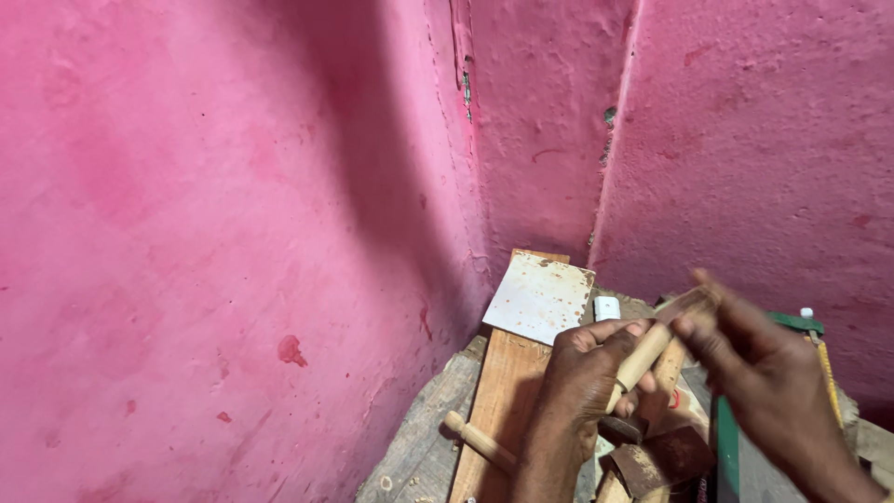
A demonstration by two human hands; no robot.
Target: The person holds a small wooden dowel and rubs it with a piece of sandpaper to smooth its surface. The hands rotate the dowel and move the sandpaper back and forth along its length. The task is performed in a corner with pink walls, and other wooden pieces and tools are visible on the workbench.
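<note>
A pink plaster wall [214, 214] fills the left and top of the frame. Low in the middle, a wooden plank [498, 401] runs toward the corner, with a rusty white metal sheet [540, 298] on its far end and a turned wooden peg [478, 440] across its near end. Your left hand [582, 377] is closed around a wooden handle [647, 352] (lower right of centre). Your right hand [759, 373] pinches the handle's upper end. A green-framed saw [803, 326] lies at the right edge.
</note>
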